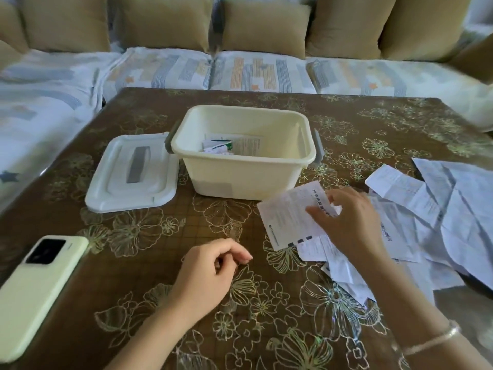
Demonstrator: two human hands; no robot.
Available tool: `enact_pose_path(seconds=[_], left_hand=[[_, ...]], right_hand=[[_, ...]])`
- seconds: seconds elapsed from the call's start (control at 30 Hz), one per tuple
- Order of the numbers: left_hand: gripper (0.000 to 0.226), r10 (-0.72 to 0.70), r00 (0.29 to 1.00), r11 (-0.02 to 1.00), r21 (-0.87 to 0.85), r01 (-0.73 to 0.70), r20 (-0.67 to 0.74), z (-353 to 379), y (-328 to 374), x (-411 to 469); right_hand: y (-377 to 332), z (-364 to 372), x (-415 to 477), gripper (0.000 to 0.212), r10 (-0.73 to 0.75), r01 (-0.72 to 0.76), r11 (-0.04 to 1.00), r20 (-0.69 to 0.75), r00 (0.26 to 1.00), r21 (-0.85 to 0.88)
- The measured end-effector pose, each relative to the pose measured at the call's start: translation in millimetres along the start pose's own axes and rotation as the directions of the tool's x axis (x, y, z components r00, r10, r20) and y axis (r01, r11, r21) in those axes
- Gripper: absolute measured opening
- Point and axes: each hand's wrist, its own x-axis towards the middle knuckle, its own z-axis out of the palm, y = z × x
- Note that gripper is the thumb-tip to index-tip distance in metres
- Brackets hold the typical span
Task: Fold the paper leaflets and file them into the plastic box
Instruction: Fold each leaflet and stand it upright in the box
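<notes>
A cream plastic box (248, 180) stands open at the table's middle, with a few folded leaflets (229, 146) lying inside. In front of the box and to its right, my right hand (349, 222) pinches a printed white leaflet (288, 217) at its right edge, just above the table. A loose pile of unfolded leaflets (440, 206) spreads over the table's right side, partly under my right arm. My left hand (210, 276) rests on the table near the front, fingers loosely curled and holding nothing.
The box's white lid (133, 174) lies flat just left of the box. A pale green phone (37, 287) lies face down at the front left. The table has a brown floral cover (149, 236). A sofa with tan cushions (261, 28) runs behind it.
</notes>
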Motion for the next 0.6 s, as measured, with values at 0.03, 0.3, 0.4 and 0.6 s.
enact_pose_path(seconds=[0.03, 0.3, 0.4, 0.6], left_hand=[[0.035, 0.011, 0.999, 1.000, -0.015, -0.012, -0.042, 4, -1, -5], [0.086, 0.166, 0.934, 0.986, 0.079, -0.149, -0.316, 10, -4, -20], [0.079, 0.142, 0.965, 0.972, 0.214, -0.094, -0.222, 13, -9, -27], [0.034, 0.212, 0.960, 0.917, 0.376, -0.132, -0.181, 11, -17, -40]], right_hand=[[-10, -7, -9, 0.023, 0.003, 0.005, 0.992, -0.065, 0.998, 0.128], [-61, 1, -85, 0.016, -0.617, 0.626, 0.770, -0.109, 0.780, 0.126], [-57, 18, -98, 0.034, -0.602, 0.593, 0.797, 0.081, 0.794, 0.115], [-56, 18, -108, 0.012, -0.549, 0.518, 0.832, 0.164, 0.820, 0.196]])
